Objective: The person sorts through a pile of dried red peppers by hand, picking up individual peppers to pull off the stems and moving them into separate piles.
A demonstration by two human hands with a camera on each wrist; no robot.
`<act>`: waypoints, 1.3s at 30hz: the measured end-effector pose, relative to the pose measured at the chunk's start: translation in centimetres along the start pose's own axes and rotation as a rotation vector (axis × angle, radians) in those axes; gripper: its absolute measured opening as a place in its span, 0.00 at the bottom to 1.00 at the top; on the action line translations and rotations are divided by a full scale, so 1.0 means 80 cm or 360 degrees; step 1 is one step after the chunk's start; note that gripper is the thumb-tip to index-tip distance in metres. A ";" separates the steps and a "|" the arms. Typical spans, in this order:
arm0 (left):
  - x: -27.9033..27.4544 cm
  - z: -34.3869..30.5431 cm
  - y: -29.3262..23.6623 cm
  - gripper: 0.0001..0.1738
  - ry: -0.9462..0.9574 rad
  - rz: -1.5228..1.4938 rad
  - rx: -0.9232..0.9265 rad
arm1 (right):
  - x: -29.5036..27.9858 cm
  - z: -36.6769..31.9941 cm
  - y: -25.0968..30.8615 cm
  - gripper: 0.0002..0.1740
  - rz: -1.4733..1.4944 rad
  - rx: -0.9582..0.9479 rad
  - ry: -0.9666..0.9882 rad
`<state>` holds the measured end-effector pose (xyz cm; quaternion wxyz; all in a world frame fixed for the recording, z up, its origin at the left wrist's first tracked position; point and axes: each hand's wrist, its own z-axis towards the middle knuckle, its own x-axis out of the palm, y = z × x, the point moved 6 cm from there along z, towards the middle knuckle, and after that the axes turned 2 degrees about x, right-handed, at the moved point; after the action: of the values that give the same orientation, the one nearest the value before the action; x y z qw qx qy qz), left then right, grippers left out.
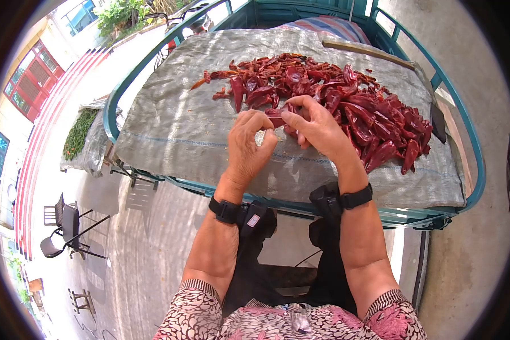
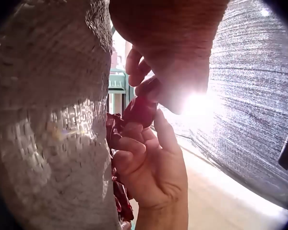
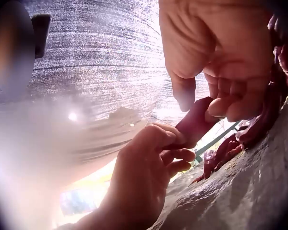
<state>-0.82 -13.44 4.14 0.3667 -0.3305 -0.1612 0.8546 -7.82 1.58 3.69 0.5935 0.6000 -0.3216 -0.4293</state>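
head view: i've l hand (image 1: 248, 141) & r hand (image 1: 322, 129) both pinching one red pepper (image 1: 276, 119) btwn them, over a grey woven sheet (image 1: 181, 124); pepper pile (image 1: 374, 110) just beyond/to r. teal rail (image 1: 112, 113) rings it, wooden stick (image 1: 368, 54) at far edge. white label (image 1: 254, 220) by l wrist strap (image 1: 225, 210) (text too small for me to read).

l wrist view: sheet fills my l side, glare beside l hand, pepper btwn fingers.

r wrist view: same pepper, gripped at opposite ends; pile at r, haze lower l.
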 end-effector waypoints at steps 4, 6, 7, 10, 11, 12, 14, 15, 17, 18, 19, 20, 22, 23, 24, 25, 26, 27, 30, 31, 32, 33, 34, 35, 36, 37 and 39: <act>0.005 -0.001 0.011 0.04 0.0016 -0.0088 -0.0055 | -0.004 0.002 0.000 0.23 0.0022 0.0012 0.0004; 0.006 0.001 0.013 0.05 0.0049 -0.0093 0.0035 | -0.011 0.001 0.005 0.21 -0.0066 -0.0019 -0.0099; 0.006 0.002 0.015 0.04 -0.0023 -0.0108 -0.0010 | -0.014 0.001 0.007 0.20 -0.0110 -0.0036 -0.0151; 0.007 0.006 0.023 0.05 -0.0197 0.0028 -0.0107 | -0.022 0.007 0.008 0.21 -0.0060 -0.0189 -0.0355; 0.010 0.007 0.035 0.06 -0.0233 0.0193 -0.0119 | -0.022 0.006 0.008 0.22 0.0070 -0.0252 -0.0404; 0.011 0.011 0.043 0.07 -0.0271 0.0356 -0.0130 | -0.021 0.006 0.012 0.22 0.0198 -0.0316 -0.0453; 0.013 0.017 0.055 0.10 -0.0279 0.0623 -0.0036 | -0.020 0.003 0.020 0.24 0.0357 -0.0412 -0.0521; 0.013 0.020 0.057 0.12 -0.0281 0.0756 0.0008 | -0.020 0.000 0.026 0.25 0.0389 -0.0441 -0.0540; 0.020 0.021 0.065 0.14 -0.0209 0.0777 0.0025 | -0.022 0.000 0.027 0.25 0.0394 -0.0467 -0.0548; 0.024 0.021 0.069 0.15 -0.0173 0.0786 0.0031 | -0.024 0.001 0.024 0.24 0.0367 -0.0463 -0.0538; 0.029 0.020 0.076 0.15 -0.0136 0.0817 0.0018 | -0.026 0.002 0.020 0.24 0.0339 -0.0459 -0.0527; 0.033 0.020 0.083 0.15 -0.0099 0.0849 0.0007 | -0.026 0.003 0.016 0.23 0.0300 -0.0413 -0.0498; 0.036 0.021 0.084 0.13 -0.0055 0.0866 -0.0050 | -0.025 0.006 0.009 0.21 0.0223 -0.0324 -0.0442; 0.035 0.022 0.085 0.12 -0.0050 0.0851 -0.0096 | -0.025 0.006 0.008 0.21 0.0169 -0.0323 -0.0431; 0.035 0.023 0.084 0.11 -0.0046 0.0837 -0.0142 | -0.023 0.005 0.006 0.20 0.0115 -0.0322 -0.0418; 0.032 0.023 0.087 0.10 -0.0091 0.0741 -0.0238 | -0.022 0.005 0.005 0.20 0.0061 -0.0322 -0.0404; 0.030 0.022 0.089 0.09 -0.0136 0.0646 -0.0333 | -0.021 0.004 0.005 0.20 0.0048 -0.0309 -0.0390; 0.026 0.023 0.089 0.08 -0.0180 0.0551 -0.0427 | -0.020 0.004 0.005 0.20 0.0037 -0.0297 -0.0377; 0.011 0.016 0.077 0.06 -0.0404 0.0001 -0.0583 | -0.017 0.006 0.002 0.20 -0.0052 -0.0309 -0.0395; 0.009 0.015 0.061 0.06 -0.0359 -0.0072 -0.0524 | -0.017 0.006 0.001 0.20 -0.0091 -0.0321 -0.0412; 0.007 0.013 0.042 0.06 -0.0311 -0.0144 -0.0464 | -0.017 0.006 0.002 0.19 -0.0151 -0.0330 -0.0452; 0.006 0.012 0.029 0.07 -0.0264 -0.0217 -0.0407 | -0.017 0.005 0.002 0.18 -0.0211 -0.0337 -0.0491; 0.006 0.011 0.020 0.07 -0.0211 -0.0208 -0.0317 | -0.017 0.003 0.004 0.18 -0.0274 -0.0344 -0.0528; 0.008 0.011 0.012 0.07 -0.0161 -0.0199 -0.0228 | -0.015 0.002 0.005 0.17 -0.0216 -0.0339 -0.0474; 0.009 0.011 0.005 0.07 -0.0111 -0.0190 -0.0139 | -0.013 0.000 0.009 0.17 -0.0159 -0.0333 -0.0420; 0.012 0.010 0.006 0.06 -0.0076 -0.0203 -0.0141 | -0.011 -0.002 0.011 0.17 -0.0102 -0.0328 -0.0366; 0.015 0.008 0.013 0.06 0.0028 -0.0174 -0.0169 | -0.011 -0.003 0.010 0.16 -0.0141 -0.0336 -0.0400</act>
<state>-2.42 -13.25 3.52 0.3961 -0.3475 -0.2208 0.8207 -7.87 2.42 4.60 0.5889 0.4895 -0.3195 -0.5582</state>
